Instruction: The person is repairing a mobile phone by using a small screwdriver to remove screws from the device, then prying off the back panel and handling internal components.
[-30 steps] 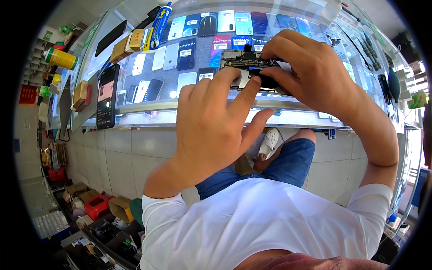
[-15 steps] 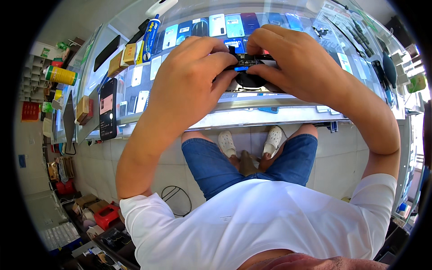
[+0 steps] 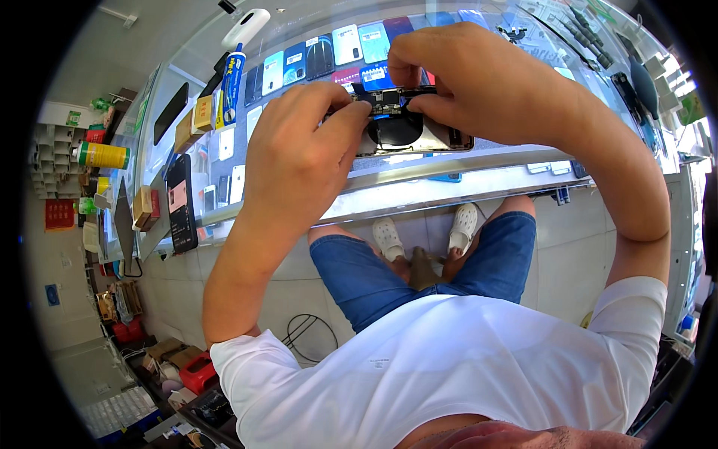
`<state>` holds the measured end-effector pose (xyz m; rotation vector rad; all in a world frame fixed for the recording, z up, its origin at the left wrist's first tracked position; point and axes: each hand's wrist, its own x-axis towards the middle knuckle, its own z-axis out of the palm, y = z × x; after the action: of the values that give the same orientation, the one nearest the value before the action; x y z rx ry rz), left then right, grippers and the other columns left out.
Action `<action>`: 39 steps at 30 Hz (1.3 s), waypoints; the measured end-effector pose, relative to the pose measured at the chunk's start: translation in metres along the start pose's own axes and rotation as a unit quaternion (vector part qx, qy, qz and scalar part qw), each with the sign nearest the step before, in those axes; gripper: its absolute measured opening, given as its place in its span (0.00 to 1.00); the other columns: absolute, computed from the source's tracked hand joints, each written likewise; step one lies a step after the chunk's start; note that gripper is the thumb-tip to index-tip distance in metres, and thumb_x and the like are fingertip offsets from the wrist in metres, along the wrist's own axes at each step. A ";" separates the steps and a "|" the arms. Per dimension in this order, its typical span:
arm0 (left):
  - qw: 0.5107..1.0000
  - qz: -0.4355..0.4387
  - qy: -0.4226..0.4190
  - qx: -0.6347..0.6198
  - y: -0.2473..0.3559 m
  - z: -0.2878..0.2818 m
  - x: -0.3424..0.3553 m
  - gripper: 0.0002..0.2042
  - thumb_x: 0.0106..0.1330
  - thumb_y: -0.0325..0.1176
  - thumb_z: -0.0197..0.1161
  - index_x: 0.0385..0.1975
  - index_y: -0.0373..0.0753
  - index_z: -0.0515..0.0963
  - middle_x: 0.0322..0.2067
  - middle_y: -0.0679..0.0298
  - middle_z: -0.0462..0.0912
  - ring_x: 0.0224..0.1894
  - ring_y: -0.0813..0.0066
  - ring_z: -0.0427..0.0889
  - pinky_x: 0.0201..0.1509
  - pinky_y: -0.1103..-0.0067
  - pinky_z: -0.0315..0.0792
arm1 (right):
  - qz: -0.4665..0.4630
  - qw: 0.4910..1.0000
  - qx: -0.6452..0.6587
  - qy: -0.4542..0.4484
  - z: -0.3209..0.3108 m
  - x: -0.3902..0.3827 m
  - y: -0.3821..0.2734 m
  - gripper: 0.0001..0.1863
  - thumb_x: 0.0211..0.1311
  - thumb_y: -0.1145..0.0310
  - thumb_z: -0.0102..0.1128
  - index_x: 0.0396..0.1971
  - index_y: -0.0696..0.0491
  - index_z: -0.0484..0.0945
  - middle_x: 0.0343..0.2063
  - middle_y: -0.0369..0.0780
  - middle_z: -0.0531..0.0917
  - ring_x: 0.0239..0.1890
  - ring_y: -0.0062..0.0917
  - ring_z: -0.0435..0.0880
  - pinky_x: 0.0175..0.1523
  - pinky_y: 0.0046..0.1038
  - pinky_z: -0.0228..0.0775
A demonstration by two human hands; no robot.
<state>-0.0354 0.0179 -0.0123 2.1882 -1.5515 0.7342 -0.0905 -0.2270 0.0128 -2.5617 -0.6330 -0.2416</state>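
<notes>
An opened smartphone [image 3: 437, 139] lies near the front edge of the glass counter [image 3: 359, 178], its dark round pad and circuit board exposed. My left hand [image 3: 299, 142] is closed at the phone's left side, thumb and forefinger together beside the board. On the other side, my right hand [image 3: 486, 82] curls over the phone, with its thumb on the inner parts and its forefinger bent at the far edge. Both hands partly cover the phone, so the exact contact of the fingertips is hidden.
Rows of phones [image 3: 319, 57] show through the counter glass. To the left are a blue tube [image 3: 233, 84], small cardboard boxes [image 3: 187, 135] and a black phone [image 3: 181, 202] on a stand. Screwdrivers [image 3: 591, 37] and a dark blower bulb [image 3: 646, 99] sit at the right.
My hands have drawn slightly apart, and more of the circuit board shows between them. The dark upright piece by my left fingertips is no longer visible. The whole view has shifted a little.
</notes>
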 end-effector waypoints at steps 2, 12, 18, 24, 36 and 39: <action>1.000 0.008 0.001 0.009 0.001 0.000 0.002 0.11 0.57 0.21 0.75 0.40 0.36 0.87 0.38 0.60 0.85 0.40 0.60 0.85 0.42 0.69 0.77 | 0.002 1.000 -0.008 0.001 0.000 0.000 0.004 0.12 0.60 0.76 0.69 0.42 0.57 0.79 0.36 0.48 0.86 0.38 0.45 0.86 0.45 0.39 0.79; 1.000 0.002 -0.015 0.020 0.001 -0.002 0.003 0.11 0.57 0.21 0.74 0.41 0.36 0.88 0.39 0.60 0.85 0.40 0.61 0.85 0.44 0.69 0.77 | -0.012 1.000 -0.003 0.010 -0.001 0.002 0.007 0.08 0.60 0.73 0.65 0.38 0.59 0.84 0.33 0.50 0.87 0.37 0.46 0.87 0.46 0.41 0.79; 0.999 -0.042 -0.028 0.003 0.003 -0.003 -0.003 0.13 0.55 0.21 0.71 0.41 0.37 0.88 0.41 0.60 0.81 0.43 0.59 0.83 0.47 0.66 0.76 | -0.073 0.996 -0.019 0.045 0.009 0.001 0.005 0.06 0.63 0.71 0.65 0.35 0.57 0.86 0.34 0.49 0.86 0.36 0.46 0.87 0.45 0.42 0.79; 0.994 -0.099 -0.032 -0.013 0.006 -0.023 -0.020 0.20 0.58 0.13 0.63 0.49 0.38 0.87 0.46 0.54 0.81 0.47 0.56 0.82 0.53 0.67 0.77 | -0.088 0.992 -0.065 0.058 0.018 -0.003 -0.001 0.06 0.65 0.69 0.66 0.36 0.54 0.87 0.36 0.46 0.81 0.35 0.45 0.86 0.43 0.44 0.79; 0.988 -0.142 -0.019 -0.056 0.008 -0.022 -0.030 0.24 0.56 0.10 0.56 0.51 0.37 0.86 0.50 0.54 0.81 0.50 0.59 0.84 0.51 0.72 0.79 | -0.078 0.994 -0.071 0.040 0.018 -0.004 -0.007 0.06 0.64 0.71 0.64 0.38 0.52 0.87 0.38 0.45 0.80 0.34 0.45 0.86 0.41 0.43 0.79; 0.986 -0.151 -0.011 -0.065 0.003 -0.023 -0.037 0.24 0.57 0.09 0.55 0.51 0.36 0.86 0.50 0.54 0.82 0.48 0.62 0.85 0.48 0.74 0.79 | -0.083 0.993 -0.070 0.044 0.019 -0.004 -0.007 0.06 0.64 0.71 0.64 0.39 0.52 0.87 0.38 0.45 0.80 0.34 0.45 0.86 0.41 0.43 0.79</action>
<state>-0.0525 0.0576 -0.0161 2.2685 -1.2010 0.5023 -0.0962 -0.2134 -0.0014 -2.6157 -0.8236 -0.4693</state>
